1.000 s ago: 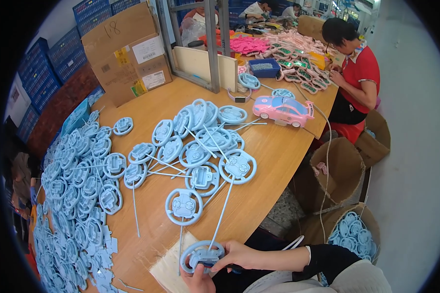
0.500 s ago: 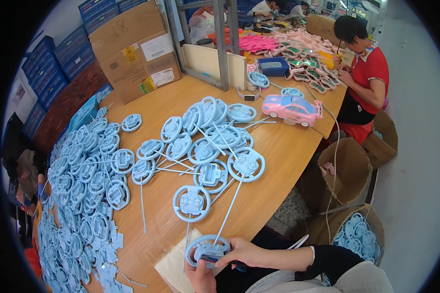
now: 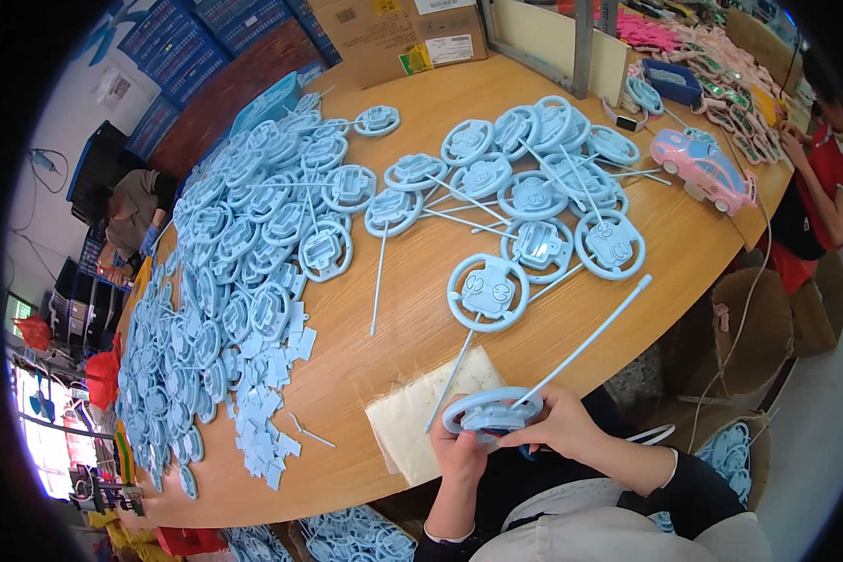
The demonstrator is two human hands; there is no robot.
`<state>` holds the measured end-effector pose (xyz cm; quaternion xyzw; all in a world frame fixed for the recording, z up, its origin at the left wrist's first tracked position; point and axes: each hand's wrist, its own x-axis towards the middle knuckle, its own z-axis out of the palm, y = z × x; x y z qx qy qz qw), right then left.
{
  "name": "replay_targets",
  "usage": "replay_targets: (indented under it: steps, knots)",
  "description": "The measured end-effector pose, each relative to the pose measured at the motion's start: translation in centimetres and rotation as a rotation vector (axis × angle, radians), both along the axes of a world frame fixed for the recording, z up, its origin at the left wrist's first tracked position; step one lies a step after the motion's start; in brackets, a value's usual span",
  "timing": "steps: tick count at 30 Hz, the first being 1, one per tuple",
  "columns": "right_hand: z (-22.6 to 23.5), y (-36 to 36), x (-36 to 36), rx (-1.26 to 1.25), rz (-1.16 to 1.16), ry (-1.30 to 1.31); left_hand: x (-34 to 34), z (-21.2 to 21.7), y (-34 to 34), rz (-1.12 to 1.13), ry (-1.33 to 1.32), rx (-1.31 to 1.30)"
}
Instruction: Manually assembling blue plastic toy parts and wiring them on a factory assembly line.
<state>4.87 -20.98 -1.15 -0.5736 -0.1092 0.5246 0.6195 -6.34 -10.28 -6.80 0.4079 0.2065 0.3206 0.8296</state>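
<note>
- Both hands meet at the near edge of the tabletop (image 3: 412, 309); the left hand (image 3: 461, 448) and the right hand (image 3: 557, 426) have their fingers closed around one light-blue toy steering wheel (image 3: 493, 412), held just above the edge and in front of the person's body
- A long thin antenna rod (image 3: 590, 337) rises from that wheel up and to the right; whether it is fully seated cannot be told
- Just beside the hands lies a cream cloth pad (image 3: 420, 421), partly under the held wheel
- Done, by my judgement: a spread of finished wheels with rods (image 3: 534, 201) lies across the middle and far right of the tabletop, the nearest one (image 3: 488, 292) just beyond the pad; their rods cross one another
- Left, by my judgement: a far larger heap of rodless blue wheels (image 3: 225, 272) covers the left side, with small flat blue pieces (image 3: 272, 412) scattered at its near end; so the work looks well short of halfway
- A pink toy car (image 3: 704, 170) stands at the far right edge, well apart from the hands; another person in a red top (image 3: 838, 183) sits beyond it at separate work
</note>
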Motion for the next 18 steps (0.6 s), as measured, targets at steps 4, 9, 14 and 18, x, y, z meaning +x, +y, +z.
replay_targets:
  steps: [4, 9, 14, 18]
  knots:
    - [-0.6, -0.2, 0.2, 0.0, 0.031, -0.025, 0.0, -0.9, 0.1, -0.035, -0.06, 0.13]
    - [-0.9, 0.4, 0.2, 0.038, -0.046, 0.048, 1.0, 0.6, -0.1, -0.001, 0.054, -0.025]
    - [-1.1, 0.0, 0.6, -0.032, -0.014, 0.027, 1.6, 1.3, -0.4, 0.041, 0.144, -0.037]
    - [-1.1, 0.6, 0.6, 0.044, -0.034, 0.108, 1.6, 1.5, -0.3, 0.081, 0.085, -0.031]
